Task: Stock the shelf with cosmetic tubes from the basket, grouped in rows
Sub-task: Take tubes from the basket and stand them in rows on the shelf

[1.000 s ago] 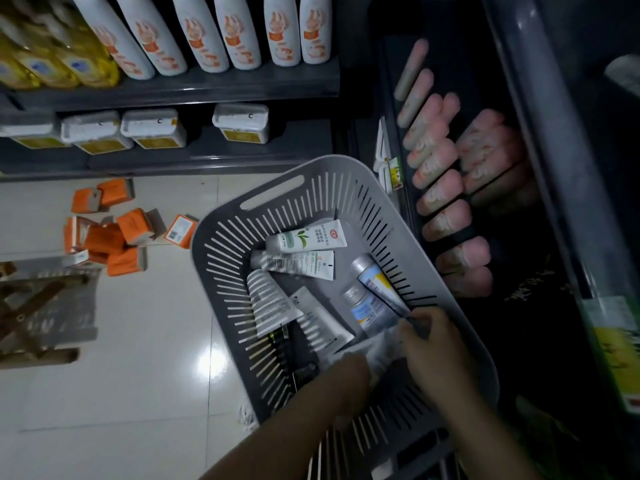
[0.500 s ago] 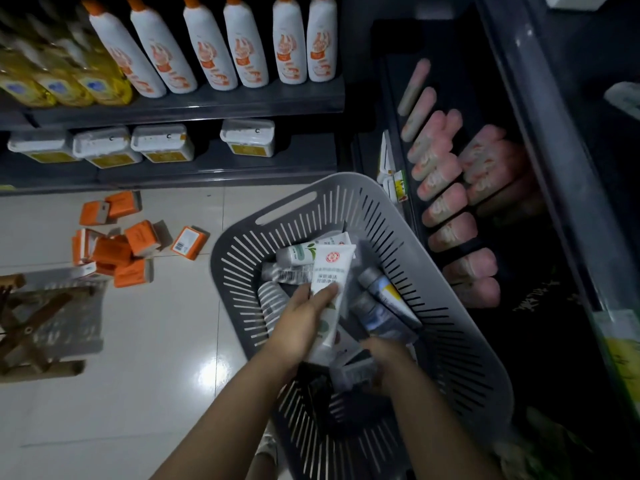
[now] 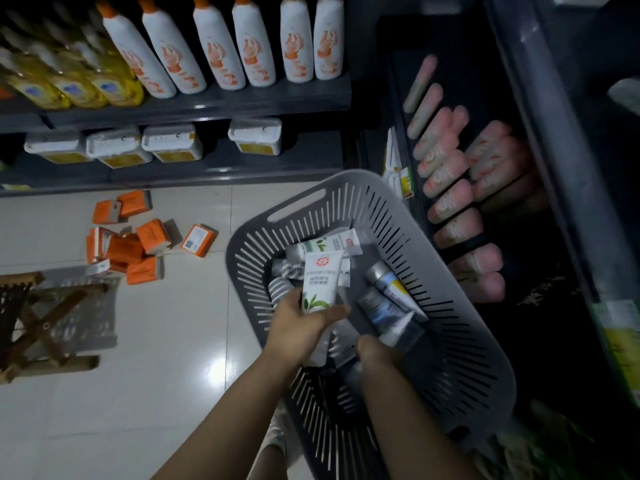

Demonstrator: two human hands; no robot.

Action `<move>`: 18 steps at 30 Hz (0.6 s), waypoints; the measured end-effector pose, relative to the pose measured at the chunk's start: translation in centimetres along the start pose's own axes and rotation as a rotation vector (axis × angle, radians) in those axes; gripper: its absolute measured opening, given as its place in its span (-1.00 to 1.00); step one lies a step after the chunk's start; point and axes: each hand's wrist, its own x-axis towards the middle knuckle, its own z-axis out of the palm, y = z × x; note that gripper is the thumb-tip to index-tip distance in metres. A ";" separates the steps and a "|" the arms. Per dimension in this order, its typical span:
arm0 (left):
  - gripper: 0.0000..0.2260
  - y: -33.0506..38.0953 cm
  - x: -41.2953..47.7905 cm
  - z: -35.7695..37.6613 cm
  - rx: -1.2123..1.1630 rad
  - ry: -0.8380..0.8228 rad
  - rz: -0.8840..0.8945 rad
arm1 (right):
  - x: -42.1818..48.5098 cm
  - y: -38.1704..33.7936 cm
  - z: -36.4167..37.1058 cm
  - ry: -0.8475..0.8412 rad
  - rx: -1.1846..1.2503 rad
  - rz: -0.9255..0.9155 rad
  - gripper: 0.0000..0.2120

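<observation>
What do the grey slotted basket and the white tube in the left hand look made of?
Grey slotted basket: matte moulded plastic, judging by even slots and cut-out handle. White tube with green leaf print, gripped by the left hand: probably soft plastic or laminate, smooth printed surface, with a flat sealed end.

Grey slotted plastic basket (image 3: 460, 341) over glossy white floor tiles (image 3: 173, 341).
At centre, a white squeeze tube (image 3: 320, 282) is printed with a red emblem and a green leaf sprig; right of it, a silver-capped tube (image 3: 391, 285) is labelled blue and yellow. Pink tubes (image 3: 450, 195) are seen on the dark shelf (image 3: 540, 341) at right, white bottles with orange caps and prints (image 3: 221, 53) at top, yellow packs (image 3: 69, 88) upper left, orange cartons (image 3: 152, 233) at left.
</observation>
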 end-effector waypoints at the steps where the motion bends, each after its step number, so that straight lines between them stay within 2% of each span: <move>1: -0.68 0.6 -0.3 -0.1 0.015 0.015 0.019 | -0.7 -0.5 -0.3 -0.002 0.034 -0.033 -0.65; 3: -0.64 2.4 -1.2 -0.5 0.035 0.036 0.064 | -4.2 -2.1 -1.1 -0.051 0.076 -0.133 -0.73; 5: -0.61 4.6 -2.0 -1.0 0.032 0.033 0.107 | -6.2 -3.3 -1.8 -0.090 0.119 -0.275 -0.61; 8: -0.65 8.2 -3.4 -2.0 0.084 0.001 0.217 | -10.2 -5.7 -3.1 -0.100 0.149 -0.569 -0.57; 12: -0.70 12.6 -6.5 -3.4 0.145 -0.046 0.430 | -16.9 -7.5 -6.8 -0.061 0.243 -0.820 -0.54; 18: -0.74 17.5 -13.5 -4.1 0.298 -0.286 0.796 | -24.7 -5.5 -13.1 0.122 0.386 -1.053 -0.45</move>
